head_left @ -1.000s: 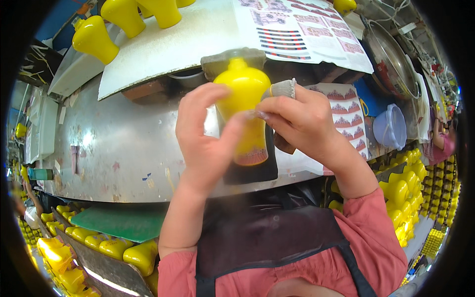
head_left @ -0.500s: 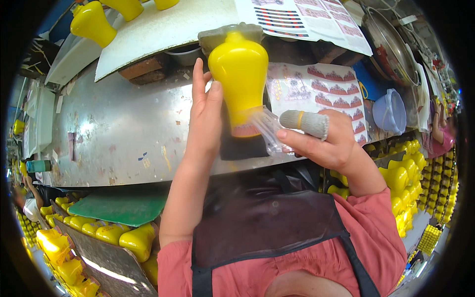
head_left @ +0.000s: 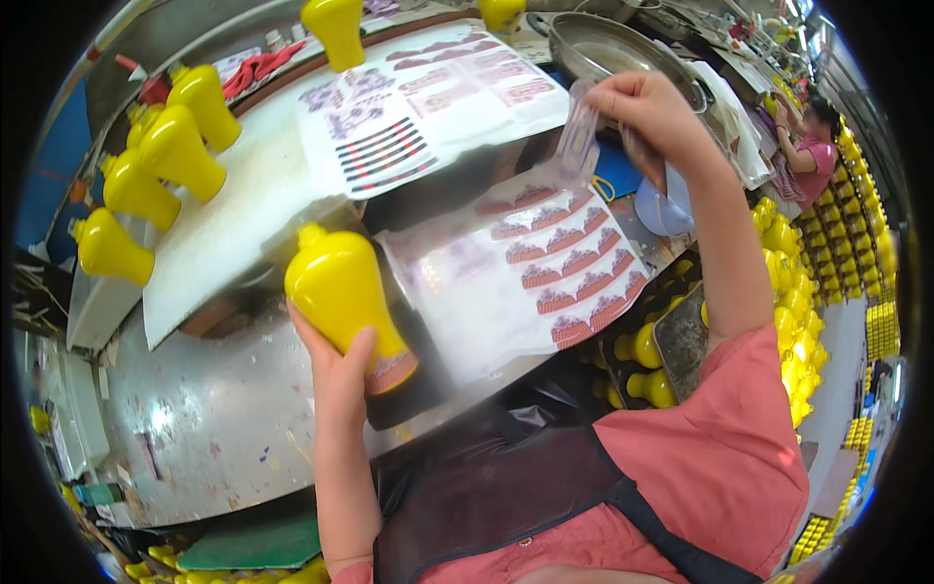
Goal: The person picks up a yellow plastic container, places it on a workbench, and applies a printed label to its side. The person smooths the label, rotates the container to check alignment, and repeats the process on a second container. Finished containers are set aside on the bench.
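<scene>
A glossy yellow vase (head_left: 336, 282) with a narrow neck lies tilted over a dark pad, its neck toward the far side. A pinkish patterned band (head_left: 392, 372) runs around its base. My left hand (head_left: 339, 380) grips the vase's lower left side, thumb on top and the other fingers mostly hidden beneath. Away to the right, my right hand (head_left: 647, 112) is raised and pinches a clear, flexible plastic piece (head_left: 577, 136). That piece hangs by the far corner of a sheet of printed red-and-purple decals (head_left: 569, 238), which lies to the right of the vase.
A white board (head_left: 229, 200) carries another decal sheet (head_left: 457, 83) and a yellow vase (head_left: 336, 34). Several yellow vases (head_left: 180, 151) stand far left. At right are a wide metal pan (head_left: 623, 49), a pale blue bucket (head_left: 664, 206), stacked vases (head_left: 783, 321) and another person (head_left: 812, 161).
My right hand has left the vase's base and swung up and right with the plastic piece. The left hand has closed on the vase's lower side. The view has turned rightward.
</scene>
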`<state>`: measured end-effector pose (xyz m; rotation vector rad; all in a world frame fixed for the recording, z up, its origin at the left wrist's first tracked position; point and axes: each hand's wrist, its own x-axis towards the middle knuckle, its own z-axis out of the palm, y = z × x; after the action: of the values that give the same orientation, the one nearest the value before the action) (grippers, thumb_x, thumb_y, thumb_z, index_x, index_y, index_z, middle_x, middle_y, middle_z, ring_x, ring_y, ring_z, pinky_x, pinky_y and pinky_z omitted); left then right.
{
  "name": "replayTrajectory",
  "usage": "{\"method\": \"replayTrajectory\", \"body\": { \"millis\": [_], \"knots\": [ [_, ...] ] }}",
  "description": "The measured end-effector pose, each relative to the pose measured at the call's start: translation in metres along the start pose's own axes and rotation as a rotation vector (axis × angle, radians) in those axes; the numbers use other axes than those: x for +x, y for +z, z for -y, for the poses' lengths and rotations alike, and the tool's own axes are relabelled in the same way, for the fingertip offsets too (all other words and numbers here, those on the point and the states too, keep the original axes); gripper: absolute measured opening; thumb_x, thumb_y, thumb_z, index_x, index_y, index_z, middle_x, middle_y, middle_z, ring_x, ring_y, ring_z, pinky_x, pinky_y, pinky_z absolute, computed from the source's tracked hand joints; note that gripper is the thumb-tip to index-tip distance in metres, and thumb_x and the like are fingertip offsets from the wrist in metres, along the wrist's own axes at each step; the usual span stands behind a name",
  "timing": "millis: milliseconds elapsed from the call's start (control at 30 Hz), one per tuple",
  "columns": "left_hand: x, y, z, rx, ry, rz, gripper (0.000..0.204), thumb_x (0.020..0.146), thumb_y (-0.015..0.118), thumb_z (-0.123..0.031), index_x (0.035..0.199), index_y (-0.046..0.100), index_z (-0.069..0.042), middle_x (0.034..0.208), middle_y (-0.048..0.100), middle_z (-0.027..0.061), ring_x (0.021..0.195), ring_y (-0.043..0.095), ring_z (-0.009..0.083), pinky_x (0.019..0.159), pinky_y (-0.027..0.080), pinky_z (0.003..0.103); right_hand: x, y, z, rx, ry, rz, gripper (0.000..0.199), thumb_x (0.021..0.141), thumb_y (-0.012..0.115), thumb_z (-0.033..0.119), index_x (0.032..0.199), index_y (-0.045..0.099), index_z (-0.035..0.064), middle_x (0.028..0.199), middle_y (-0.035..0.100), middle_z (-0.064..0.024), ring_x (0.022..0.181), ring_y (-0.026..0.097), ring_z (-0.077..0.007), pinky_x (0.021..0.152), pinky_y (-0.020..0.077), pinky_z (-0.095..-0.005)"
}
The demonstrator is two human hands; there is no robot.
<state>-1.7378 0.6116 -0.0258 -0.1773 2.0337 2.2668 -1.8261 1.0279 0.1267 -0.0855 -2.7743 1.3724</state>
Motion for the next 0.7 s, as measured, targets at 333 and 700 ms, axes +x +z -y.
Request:
{"method": "replayTrajectory", "body": {
  "millis": [333, 700],
  "knots": [
    [-0.003, 0.0, 0.011, -0.194, 0.021, -0.021, 0.092, 0.09, 0.056, -0.009, 0.165, 0.003, -0.012, 0.161, 0.027, 0.0132, 0.146, 0.033, 0.0293, 0.12, 0.027, 0.04, 0.141, -0.147, -0.144, 0.158, 0.135, -0.256, 0.022, 0.09, 0.074, 0.031, 0.085, 0.072, 0.0093, 0.058, 0.048, 0.0058, 0.045, 0.037, -0.0053, 0.041, 0.0229, -0.0279],
    [0.002, -0.004, 0.008, -0.297, -0.002, -0.029, 0.095, 0.09, 0.064, -0.014, 0.163, 0.003, -0.012, 0.158, 0.032, 0.0139, 0.146, 0.035, 0.028, 0.119, 0.031, 0.043, 0.25, -0.21, -0.279, -0.928, 0.346, 0.11, 0.036, 0.089, 0.067, 0.033, 0.101, 0.076, -0.0003, 0.094, 0.074, -0.0129, 0.09, 0.068, -0.022, 0.081, 0.0509, -0.0411]
  ]
}}
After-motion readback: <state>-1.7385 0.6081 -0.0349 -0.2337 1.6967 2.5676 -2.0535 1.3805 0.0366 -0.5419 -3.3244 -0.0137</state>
